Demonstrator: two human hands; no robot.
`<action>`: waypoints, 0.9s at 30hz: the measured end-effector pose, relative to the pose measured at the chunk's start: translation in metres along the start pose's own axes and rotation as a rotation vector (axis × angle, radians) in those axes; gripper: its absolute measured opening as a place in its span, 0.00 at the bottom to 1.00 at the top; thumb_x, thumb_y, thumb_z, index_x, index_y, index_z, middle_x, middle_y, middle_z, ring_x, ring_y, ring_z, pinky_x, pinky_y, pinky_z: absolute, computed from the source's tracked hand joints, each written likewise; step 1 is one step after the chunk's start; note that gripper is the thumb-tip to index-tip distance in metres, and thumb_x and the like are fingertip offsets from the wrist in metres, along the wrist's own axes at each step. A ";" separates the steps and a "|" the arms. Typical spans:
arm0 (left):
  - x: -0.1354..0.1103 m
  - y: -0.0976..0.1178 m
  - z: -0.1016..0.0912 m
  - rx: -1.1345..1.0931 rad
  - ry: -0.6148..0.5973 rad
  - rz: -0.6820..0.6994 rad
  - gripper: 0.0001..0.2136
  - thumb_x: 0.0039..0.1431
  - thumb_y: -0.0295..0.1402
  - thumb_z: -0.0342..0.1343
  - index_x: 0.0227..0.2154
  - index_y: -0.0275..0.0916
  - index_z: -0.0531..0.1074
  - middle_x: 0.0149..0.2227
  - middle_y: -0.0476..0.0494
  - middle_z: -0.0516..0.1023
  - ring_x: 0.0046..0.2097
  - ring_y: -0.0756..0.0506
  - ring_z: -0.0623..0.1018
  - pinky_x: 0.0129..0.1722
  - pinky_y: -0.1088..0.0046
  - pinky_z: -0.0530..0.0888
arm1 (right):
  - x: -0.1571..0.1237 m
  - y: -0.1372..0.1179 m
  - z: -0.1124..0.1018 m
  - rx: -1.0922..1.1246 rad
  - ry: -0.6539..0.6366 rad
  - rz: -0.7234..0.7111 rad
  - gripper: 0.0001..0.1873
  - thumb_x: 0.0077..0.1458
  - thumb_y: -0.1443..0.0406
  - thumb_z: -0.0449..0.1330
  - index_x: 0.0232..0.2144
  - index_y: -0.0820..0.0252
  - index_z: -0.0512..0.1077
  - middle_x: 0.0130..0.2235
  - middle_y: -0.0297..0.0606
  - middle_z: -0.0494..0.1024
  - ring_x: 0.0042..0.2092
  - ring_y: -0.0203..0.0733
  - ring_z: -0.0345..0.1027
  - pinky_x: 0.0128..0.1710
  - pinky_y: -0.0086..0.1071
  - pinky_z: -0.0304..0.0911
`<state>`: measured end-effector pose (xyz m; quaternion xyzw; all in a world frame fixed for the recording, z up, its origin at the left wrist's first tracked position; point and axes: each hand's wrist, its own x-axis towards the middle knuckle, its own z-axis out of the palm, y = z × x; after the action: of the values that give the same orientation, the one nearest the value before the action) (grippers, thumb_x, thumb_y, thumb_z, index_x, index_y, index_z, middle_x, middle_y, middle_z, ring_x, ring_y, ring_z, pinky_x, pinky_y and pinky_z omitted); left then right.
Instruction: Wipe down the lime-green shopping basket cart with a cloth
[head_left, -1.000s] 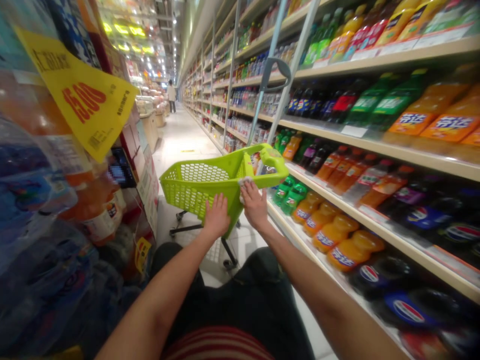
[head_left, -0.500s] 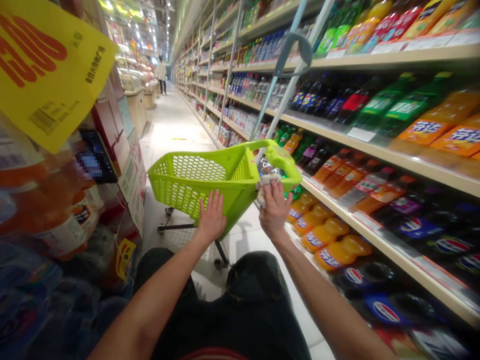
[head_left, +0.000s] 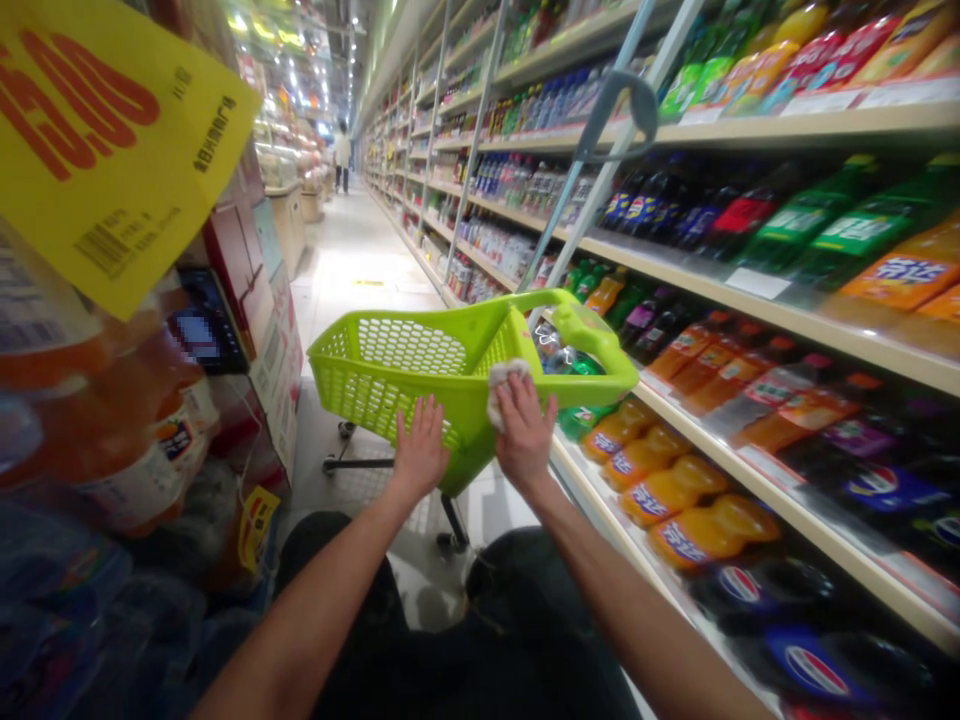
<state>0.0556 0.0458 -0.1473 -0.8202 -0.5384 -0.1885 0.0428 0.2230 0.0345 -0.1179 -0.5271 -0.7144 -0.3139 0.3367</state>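
Note:
A lime-green plastic shopping cart (head_left: 472, 420) stands in front of me, its basket pointing left and its handle towards the shelves. My left hand (head_left: 421, 445) lies with fingers stretched against the perforated near side of the basket, holding nothing. A crumpled whitish cloth (head_left: 498, 392) is under the fingers of my right hand (head_left: 523, 432), which presses it on the cart's side just below the rim, left of the handle. The palm side of the right hand and part of the cloth are hidden.
Shelves (head_left: 847, 330) of soft-drink bottles line the right side. On the left are stacked bottles (head_left: 142, 470), a yellow price sign (head_left: 112, 150) and a dark screen device (head_left: 202, 325). The aisle floor (head_left: 360, 255) runs ahead, where a person (head_left: 342, 158) stands far off.
My right hand has moved the cloth left along the cart, from near the handle to the basket's side. My left hand stays against the basket. The view has shifted slightly.

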 end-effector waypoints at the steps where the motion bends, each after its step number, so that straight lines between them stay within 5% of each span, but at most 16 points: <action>1: 0.001 -0.001 -0.002 0.001 0.003 -0.008 0.31 0.56 0.36 0.45 0.61 0.31 0.47 0.65 0.37 0.42 0.65 0.40 0.42 0.61 0.48 0.44 | 0.007 0.002 0.001 -0.012 0.007 0.006 0.28 0.55 0.72 0.46 0.58 0.59 0.56 0.59 0.47 0.60 0.64 0.46 0.43 0.60 0.51 0.33; 4: 0.003 -0.001 -0.006 0.003 0.008 -0.013 0.31 0.56 0.36 0.45 0.61 0.31 0.47 0.65 0.38 0.42 0.65 0.41 0.41 0.61 0.49 0.43 | 0.007 0.002 0.012 -0.015 -0.062 -0.048 0.28 0.55 0.73 0.46 0.58 0.60 0.56 0.59 0.47 0.60 0.63 0.46 0.43 0.60 0.51 0.33; 13: -0.011 -0.008 0.003 0.008 -0.036 -0.011 0.30 0.56 0.35 0.44 0.61 0.32 0.49 0.65 0.39 0.43 0.65 0.41 0.44 0.61 0.50 0.44 | -0.059 -0.020 0.043 0.012 -0.379 -0.167 0.23 0.56 0.74 0.45 0.53 0.60 0.62 0.57 0.45 0.64 0.60 0.46 0.52 0.59 0.51 0.41; 22: -0.012 -0.027 -0.007 0.056 -0.060 -0.101 0.31 0.54 0.33 0.46 0.61 0.33 0.48 0.65 0.38 0.44 0.65 0.41 0.46 0.60 0.49 0.45 | -0.002 -0.029 0.042 0.063 -0.090 -0.055 0.23 0.57 0.73 0.45 0.55 0.61 0.61 0.59 0.46 0.61 0.63 0.44 0.43 0.60 0.49 0.38; 27: -0.016 -0.032 -0.002 0.062 -0.070 -0.095 0.30 0.54 0.33 0.46 0.61 0.33 0.49 0.65 0.39 0.45 0.65 0.41 0.45 0.61 0.50 0.44 | -0.020 -0.039 0.065 0.080 -0.239 -0.136 0.24 0.57 0.74 0.44 0.55 0.61 0.61 0.58 0.45 0.62 0.62 0.44 0.47 0.59 0.48 0.42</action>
<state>0.0204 0.0444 -0.1557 -0.7980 -0.5836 -0.1447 0.0405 0.1796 0.0667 -0.1753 -0.4974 -0.7953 -0.2423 0.2478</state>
